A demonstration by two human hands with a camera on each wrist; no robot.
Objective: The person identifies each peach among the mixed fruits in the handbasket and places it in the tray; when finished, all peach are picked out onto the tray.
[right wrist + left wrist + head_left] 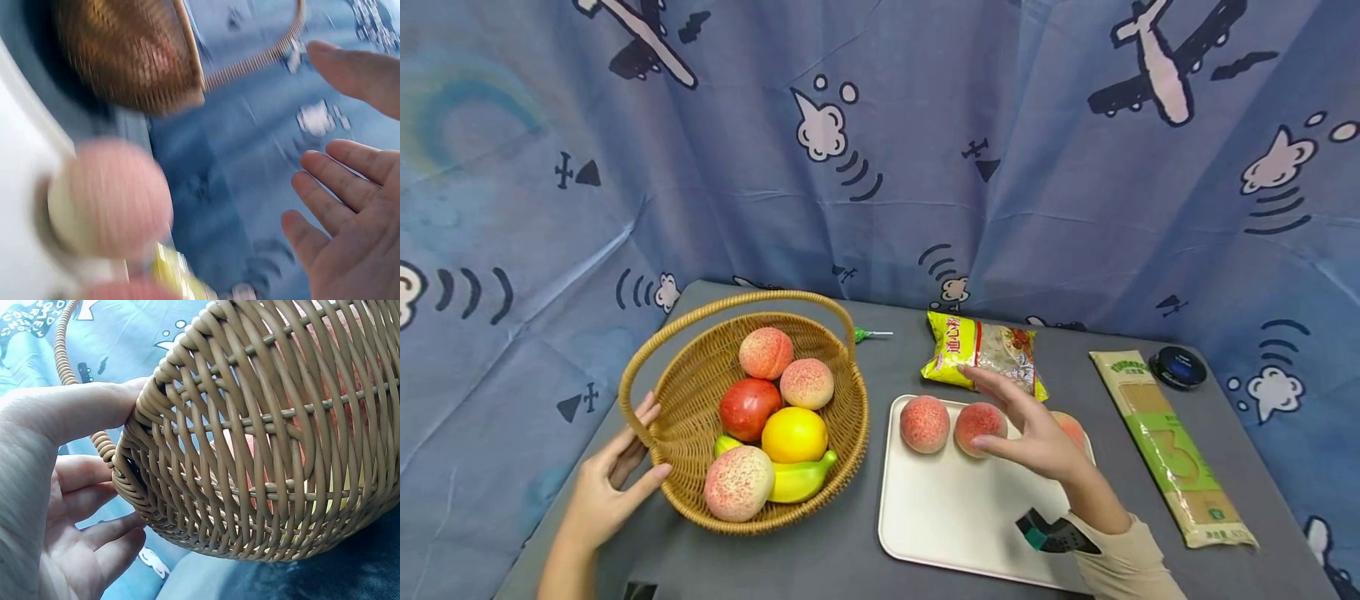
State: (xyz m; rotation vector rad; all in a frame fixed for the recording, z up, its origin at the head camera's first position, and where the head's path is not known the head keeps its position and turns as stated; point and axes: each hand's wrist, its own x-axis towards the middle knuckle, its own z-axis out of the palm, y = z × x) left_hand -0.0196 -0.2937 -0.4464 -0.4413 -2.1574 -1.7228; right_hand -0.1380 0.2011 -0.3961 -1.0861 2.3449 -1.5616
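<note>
A wicker basket with a tall handle stands at the left. It holds three peaches, a red apple, a yellow lemon and a banana. My left hand touches the basket's left rim near the handle's foot; its thumb and fairly straight fingers are spread there. My right hand hovers above the white tray, fingers extended and nothing in them. Under its fingertips sits one peach. Another peach lies left of it, and a third peach is partly hidden behind the hand.
Behind the tray lies a yellow pasta packet. A long noodle packet and a round dark object are at the right. Near the basket's far side is a green object with a white stick. A patterned blue curtain surrounds the grey table.
</note>
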